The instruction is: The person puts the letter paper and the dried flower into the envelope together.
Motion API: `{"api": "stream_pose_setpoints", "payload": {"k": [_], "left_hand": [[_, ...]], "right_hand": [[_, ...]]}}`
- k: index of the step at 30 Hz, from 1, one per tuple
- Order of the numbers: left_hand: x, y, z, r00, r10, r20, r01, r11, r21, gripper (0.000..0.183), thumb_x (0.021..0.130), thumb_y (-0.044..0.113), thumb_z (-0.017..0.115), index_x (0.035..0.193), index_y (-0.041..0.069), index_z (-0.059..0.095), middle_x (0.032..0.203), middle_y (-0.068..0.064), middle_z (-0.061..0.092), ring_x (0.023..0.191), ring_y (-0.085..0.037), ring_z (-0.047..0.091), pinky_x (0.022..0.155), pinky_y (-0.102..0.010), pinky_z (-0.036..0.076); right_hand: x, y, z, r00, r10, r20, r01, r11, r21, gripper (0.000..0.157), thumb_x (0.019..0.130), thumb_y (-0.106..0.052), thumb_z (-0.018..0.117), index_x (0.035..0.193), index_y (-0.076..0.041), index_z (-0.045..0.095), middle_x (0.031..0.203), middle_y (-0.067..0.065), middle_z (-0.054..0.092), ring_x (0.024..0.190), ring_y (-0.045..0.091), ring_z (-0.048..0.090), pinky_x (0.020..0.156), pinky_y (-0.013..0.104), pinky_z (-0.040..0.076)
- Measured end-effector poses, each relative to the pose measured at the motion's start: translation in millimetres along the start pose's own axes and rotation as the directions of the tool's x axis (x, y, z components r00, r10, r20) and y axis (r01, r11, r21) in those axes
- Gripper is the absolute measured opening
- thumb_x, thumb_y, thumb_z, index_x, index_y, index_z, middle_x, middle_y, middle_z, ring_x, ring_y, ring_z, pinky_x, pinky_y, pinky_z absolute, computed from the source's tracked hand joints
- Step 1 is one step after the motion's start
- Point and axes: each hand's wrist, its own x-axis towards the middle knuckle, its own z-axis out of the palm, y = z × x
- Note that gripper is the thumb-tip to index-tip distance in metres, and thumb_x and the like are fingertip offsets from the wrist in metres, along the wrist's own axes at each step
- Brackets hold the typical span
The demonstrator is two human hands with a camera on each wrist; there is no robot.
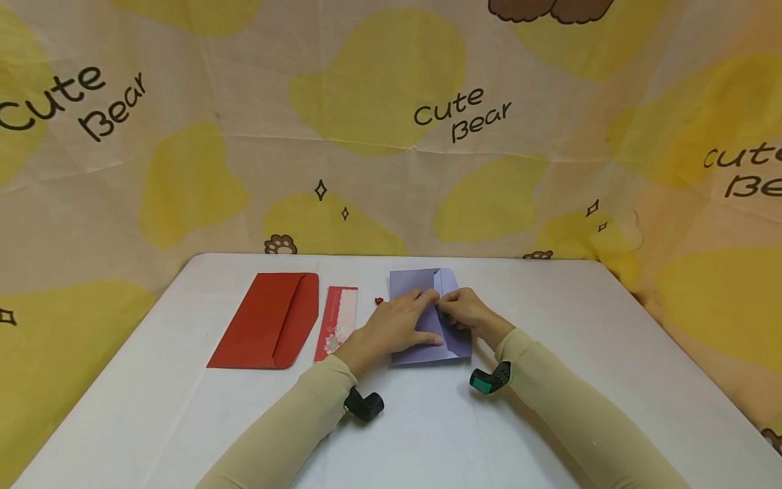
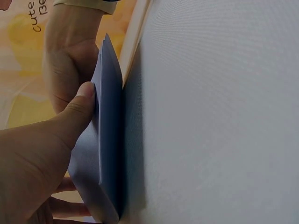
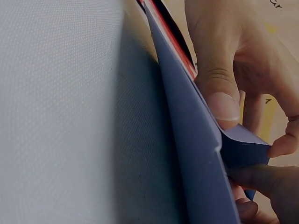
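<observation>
A purple envelope (image 1: 411, 280) lies on the table with its flap side up. Across it rests my left hand (image 1: 394, 322), fingers spread and thumb pressing the paper near the flap. My right hand (image 1: 470, 309) is at the envelope's opening, its fingers curled. In the right wrist view the opening's edge bows up beside the left fingertips, and the right fingers (image 3: 254, 178) reach into the gap. A speck of red shows between them; what this small red item is, I cannot tell. Seen from the left wrist, the left thumb (image 2: 81, 105) lies along the envelope's edge.
On the left lies a red envelope (image 1: 263, 322) with its flap unfolded. Between the envelopes is a pink and red card (image 1: 347, 309) with flowers printed on it, partly behind the left hand. A tiny red ornament (image 1: 379, 301) sits beside the purple envelope. A patterned cloth hangs behind the white table.
</observation>
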Motion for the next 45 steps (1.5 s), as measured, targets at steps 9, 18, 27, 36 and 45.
{"api": "stream_pose_setpoints", "payload": {"k": [9,18,27,36,45], "left_hand": [[0.4,-0.1,0.2,1.0,-0.003,0.003,0.003,1.0,-0.006,0.071,0.083,0.064,0.072,0.138,0.028,0.044,0.126,-0.002,0.06,0.106,-0.022,0.066,0.08,-0.042,0.057],[0.2,0.5,-1.1,1.0,-0.002,0.006,0.002,1.0,-0.01,0.07,0.083,0.063,0.073,0.137,0.027,0.045,0.124,-0.002,0.061,0.104,-0.022,0.066,0.079,-0.041,0.057],[-0.4,0.7,0.2,1.0,-0.01,0.013,0.01,1.0,-0.005,0.072,0.083,0.063,0.073,0.139,0.028,0.045,0.129,-0.002,0.06,0.11,-0.023,0.066,0.082,-0.043,0.058],[0.2,1.0,-0.4,1.0,0.0,0.005,0.0,1.0,0.016,0.073,0.083,0.065,0.072,0.139,0.026,0.045,0.129,-0.002,0.06,0.11,-0.023,0.066,0.08,-0.044,0.058],[1.1,0.9,0.3,1.0,-0.001,0.006,0.001,1.0,0.018,0.072,0.083,0.065,0.072,0.138,0.027,0.046,0.126,-0.002,0.06,0.108,-0.022,0.066,0.078,-0.043,0.057]], "right_hand": [[1.0,0.5,0.3,1.0,-0.011,0.01,0.011,0.999,-0.035,0.028,0.092,-0.008,0.057,0.065,-0.015,0.056,0.059,-0.005,0.045,0.056,0.008,0.043,0.053,0.023,0.038],[0.6,2.8,-3.4,0.999,-0.034,0.035,0.034,0.999,-0.023,0.018,0.094,-0.009,0.057,0.078,-0.006,0.064,0.06,-0.004,0.045,0.053,0.008,0.042,0.052,0.021,0.039],[-1.9,4.6,-7.4,1.0,-0.019,0.013,0.018,1.0,0.005,0.02,0.094,-0.016,0.065,0.099,0.003,0.07,0.061,-0.005,0.047,0.055,0.008,0.045,0.052,0.02,0.043],[-2.5,6.9,-11.5,1.0,-0.006,-0.004,0.006,1.0,-0.012,0.024,0.093,-0.02,0.069,0.097,0.003,0.071,0.058,-0.005,0.047,0.052,0.006,0.045,0.05,0.02,0.044],[-4.6,7.7,-16.0,0.998,-0.005,-0.057,0.004,1.0,-0.014,0.024,0.094,-0.022,0.065,0.096,0.002,0.07,0.063,-0.005,0.048,0.055,0.007,0.047,0.052,0.021,0.046]]}}
